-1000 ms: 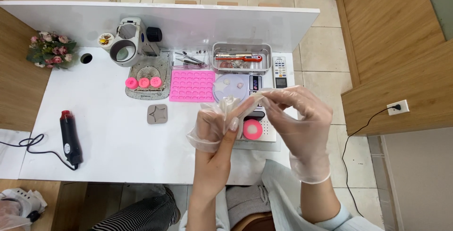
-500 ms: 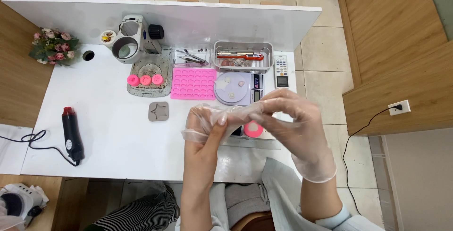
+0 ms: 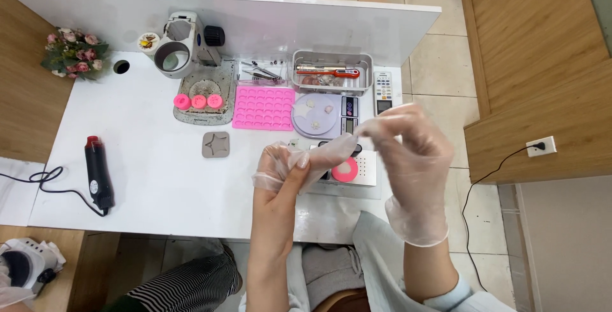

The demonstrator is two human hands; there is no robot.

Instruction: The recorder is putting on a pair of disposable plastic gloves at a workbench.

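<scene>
White tabletop (image 3: 159, 178) carries everything. Counted from large to small: one magnifier lamp (image 3: 182, 47) on its speckled base, one metal tray (image 3: 331, 70) with a red tool, one pink mould mat (image 3: 263, 108), one round lilac dish (image 3: 315, 114), one black heat gun (image 3: 99, 172), one grey square mould (image 3: 215, 144), three pink cups (image 3: 199, 101) in a row.

Above the near edge, my right hand (image 3: 414, 159), already gloved, has its grip pinched on the cuff of one clear glove (image 3: 319, 159), stretched between my hands. My left hand (image 3: 280, 178) is bare at the wrist, fingers pressed together and partly inside that glove.
</scene>
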